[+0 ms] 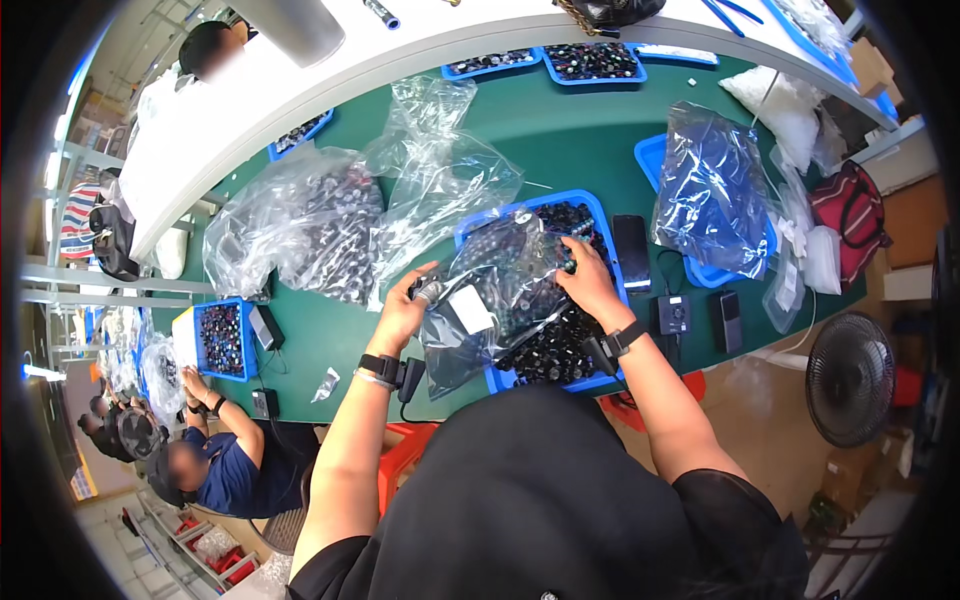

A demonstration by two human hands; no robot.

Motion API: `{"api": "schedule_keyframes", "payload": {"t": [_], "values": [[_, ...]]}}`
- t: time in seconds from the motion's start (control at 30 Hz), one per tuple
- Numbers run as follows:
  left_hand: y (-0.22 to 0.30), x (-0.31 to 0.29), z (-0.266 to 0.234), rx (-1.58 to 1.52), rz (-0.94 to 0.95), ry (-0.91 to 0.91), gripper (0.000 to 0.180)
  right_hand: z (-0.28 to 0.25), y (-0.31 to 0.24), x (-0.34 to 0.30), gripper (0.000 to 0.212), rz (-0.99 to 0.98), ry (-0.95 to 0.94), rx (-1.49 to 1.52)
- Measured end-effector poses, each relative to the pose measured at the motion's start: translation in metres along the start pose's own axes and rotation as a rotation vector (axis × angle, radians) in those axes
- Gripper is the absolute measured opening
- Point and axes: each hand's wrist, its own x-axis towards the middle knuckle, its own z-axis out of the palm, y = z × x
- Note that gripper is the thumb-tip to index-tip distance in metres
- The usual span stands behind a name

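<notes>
While the left hand (403, 308) and right hand (592, 283) grasp a clear bag (505, 268), its white label (471, 308) is unreadable.

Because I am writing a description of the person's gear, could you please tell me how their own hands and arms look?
The left hand and right hand are ungloved. Black short sleeves cover the upper arms. The left wrist wears a black strap with a dark module, a cable and a thin pale band. The right wrist wears another black strap with a similar dark module.
</notes>
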Motion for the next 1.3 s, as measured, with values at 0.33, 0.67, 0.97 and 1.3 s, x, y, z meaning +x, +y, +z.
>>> {"api": "schedule_keyframes", "payload": {"t": [0.33, 0.67, 0.97, 1.3], "values": [[0.105, -0.014, 0.047, -0.084, 0.311, -0.189, 0.013, 0.008, 0.012, 0.002, 0.057, -0.127, 0.107, 0.016], [0.126, -0.015, 0.058, -0.066, 0.349, -0.247, 0.015, -0.009, 0.005, -0.013, 0.047, -0.338, 0.252, 0.085], [0.131, -0.013, 0.072, -0.173, 0.253, -0.406, 0.014, -0.016, -0.013, -0.01, 0.041, -0.489, 0.176, -0.013], [0.116, -0.005, 0.067, -0.391, 0.134, -0.357, 0.019, -0.016, 0.001, -0.008, 0.033, -0.345, 0.066, 0.458]]}}
